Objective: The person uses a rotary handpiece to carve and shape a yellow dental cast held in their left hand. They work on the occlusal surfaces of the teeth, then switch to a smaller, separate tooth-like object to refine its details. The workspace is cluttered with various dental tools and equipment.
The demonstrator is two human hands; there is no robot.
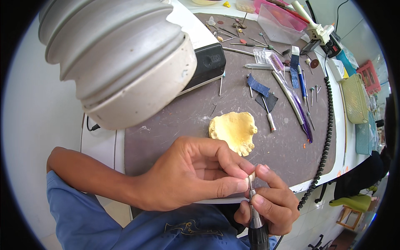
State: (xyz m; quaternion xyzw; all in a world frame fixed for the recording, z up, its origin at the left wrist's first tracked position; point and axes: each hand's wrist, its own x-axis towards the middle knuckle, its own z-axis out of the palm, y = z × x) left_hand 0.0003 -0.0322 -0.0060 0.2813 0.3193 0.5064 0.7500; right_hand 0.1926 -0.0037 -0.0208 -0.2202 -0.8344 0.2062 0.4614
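My left hand (208,171) is closed, pinching a small whitish dental piece (250,179) between thumb and fingers; most of the piece is hidden. In my right hand (271,202) is a rotary handpiece (257,223) with a black body and silver nose, held like a pen. Its thin bur points up at the small piece, and they seem to touch. The right fingertips rest close beside the piece. Just beyond my hands, a yellow plaster dental cast (231,130) lies on the brown mat.
A pale ribbed suction hood (121,62) looms at the left above the brown mat (166,129). Burs, a purple toothbrush (276,62) and blue strips (258,85) lie beyond the cast. A black coiled cord (327,133) runs down the right edge. A clear plastic box (280,27) stands at the back.
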